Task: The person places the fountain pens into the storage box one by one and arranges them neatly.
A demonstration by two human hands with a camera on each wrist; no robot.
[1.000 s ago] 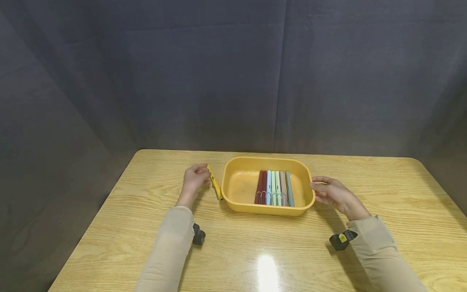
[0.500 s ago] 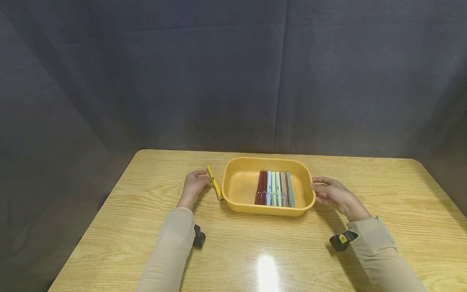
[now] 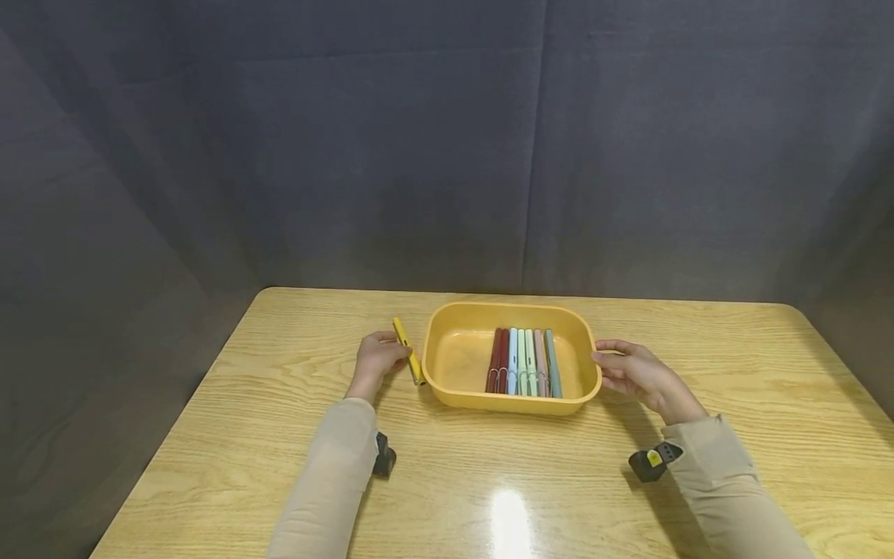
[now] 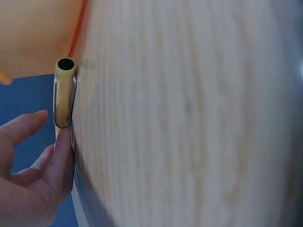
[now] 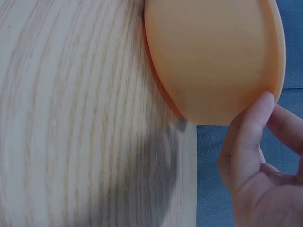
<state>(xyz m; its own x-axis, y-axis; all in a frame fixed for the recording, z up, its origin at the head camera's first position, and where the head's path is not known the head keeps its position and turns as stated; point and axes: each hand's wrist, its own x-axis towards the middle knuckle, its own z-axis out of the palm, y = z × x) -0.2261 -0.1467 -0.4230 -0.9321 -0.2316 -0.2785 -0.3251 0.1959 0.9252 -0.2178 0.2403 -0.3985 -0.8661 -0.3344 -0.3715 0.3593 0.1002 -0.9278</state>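
Observation:
On the table left of the tray lies a yellow pen (image 3: 408, 351) with a metal clip, slanted, its near end close to the tray's corner. My left hand (image 3: 377, 359) is beside it. In the left wrist view a lower finger (image 4: 62, 153) touches the pen below its clip, while an upper finger is lifted clear of it. The right hand (image 3: 644, 373) rests its fingertips against the right end of the yellow tray (image 3: 447, 397), at the rim. Inside the tray, two dark red pens (image 3: 498, 360), a light blue, two light green, a pink and a teal pen lie side by side.
A light wood table (image 3: 265, 435) bears everything, with its far edge just behind the tray. Grey cloth (image 3: 391, 155) hangs behind and at both sides. A black wrist camera (image 3: 648, 464) sits on each sleeve.
My left hand has let go of the pen's far part and moved slightly nearer along it. The pen has barely shifted. The right hand and tray have stayed in place.

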